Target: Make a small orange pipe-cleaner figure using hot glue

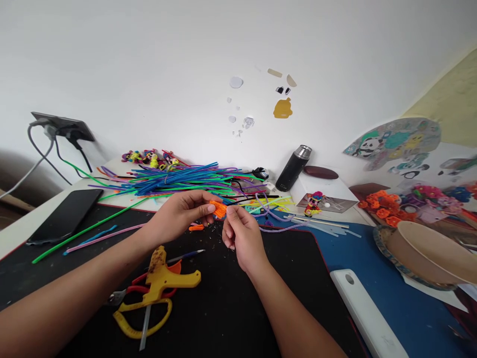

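Observation:
Between my two hands is a small orange piece of bent pipe cleaner (219,209), folded into close loops. The thumb and fingers of my left hand (190,208) pinch its left side. My right hand (242,233) has its thumb and index finger closed at the piece's right edge, with the other fingers curled under. A second orange bit (196,227) lies on the black mat (231,308) just below my left hand. Behind my hands is a large bundle of blue, green and purple pipe cleaners (167,180).
A yellow glue gun (164,278), red-handled pliers (138,288) and a pen (186,256) lie near my left forearm. A phone (65,216) is at left. A black flask (293,169), white box (328,191), small figure (314,204) and bowl (436,253) stand at right.

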The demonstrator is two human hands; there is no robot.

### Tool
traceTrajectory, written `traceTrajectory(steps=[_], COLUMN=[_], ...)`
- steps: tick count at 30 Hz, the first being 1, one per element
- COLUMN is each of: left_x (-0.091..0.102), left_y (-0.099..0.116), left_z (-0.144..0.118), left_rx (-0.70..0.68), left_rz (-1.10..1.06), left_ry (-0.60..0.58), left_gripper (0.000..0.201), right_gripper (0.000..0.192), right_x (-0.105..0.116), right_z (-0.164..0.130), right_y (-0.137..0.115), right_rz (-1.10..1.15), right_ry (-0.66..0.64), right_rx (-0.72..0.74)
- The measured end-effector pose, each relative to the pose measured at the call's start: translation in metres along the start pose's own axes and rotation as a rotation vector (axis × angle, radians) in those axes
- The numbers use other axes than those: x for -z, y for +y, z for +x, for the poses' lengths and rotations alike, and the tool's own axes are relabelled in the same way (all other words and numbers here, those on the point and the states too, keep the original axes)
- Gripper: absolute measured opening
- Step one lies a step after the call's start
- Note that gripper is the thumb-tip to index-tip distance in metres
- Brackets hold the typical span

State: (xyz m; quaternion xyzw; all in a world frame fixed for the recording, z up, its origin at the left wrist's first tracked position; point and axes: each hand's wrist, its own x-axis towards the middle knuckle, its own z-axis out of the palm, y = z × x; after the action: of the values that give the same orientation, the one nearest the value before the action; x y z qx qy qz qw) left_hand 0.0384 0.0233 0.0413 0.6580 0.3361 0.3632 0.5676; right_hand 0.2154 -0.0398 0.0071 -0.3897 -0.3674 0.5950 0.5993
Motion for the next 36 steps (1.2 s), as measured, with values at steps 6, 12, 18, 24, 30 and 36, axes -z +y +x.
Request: traceTrajectory(steps=[6, 12, 18, 24, 30, 36], left_x=[-0.003, -0.004, -0.007, -0.008, -0.007, -0.007], left_y=[0.0, 0.004, 0.003, -0.003, -0.005, -0.006], left_z=[0.0, 0.002, 0.002, 0.003, 0.004, 0.004], left_rx=[0.002, 0.024, 0.068, 0.082, 0.093, 0.09], left_rz=[-0.024, -0.058, -0.173, -0.203, -0.169, -0.151], left_ry=[0.012, 0.049, 0.046, 0.036, 0.047, 0.074], left_gripper=[0.045, 0.05, 0.05, 0.047, 0.048, 0.05], right_gripper=[0.052, 0.05, 0.053, 0.054, 0.053, 0.054], right_x=[-0.001, -0.001, -0.003, -0.004, -0.003, -0.002], right_z=[0.0, -0.001, -0.001, 0.0, 0.0, -0.001], right_y=[-0.001, -0.002, -0.003, -0.001, 0.001, -0.001], right_rz=[0.062, 0.074, 0.066, 0.055, 0.048, 0.042], right_ry=[0.0, -0.009, -0.022, -0.017, -0.012, -0.013], right_rx=[-0.026, -0.04, -0.056, -0.063, -0.068, -0.061])
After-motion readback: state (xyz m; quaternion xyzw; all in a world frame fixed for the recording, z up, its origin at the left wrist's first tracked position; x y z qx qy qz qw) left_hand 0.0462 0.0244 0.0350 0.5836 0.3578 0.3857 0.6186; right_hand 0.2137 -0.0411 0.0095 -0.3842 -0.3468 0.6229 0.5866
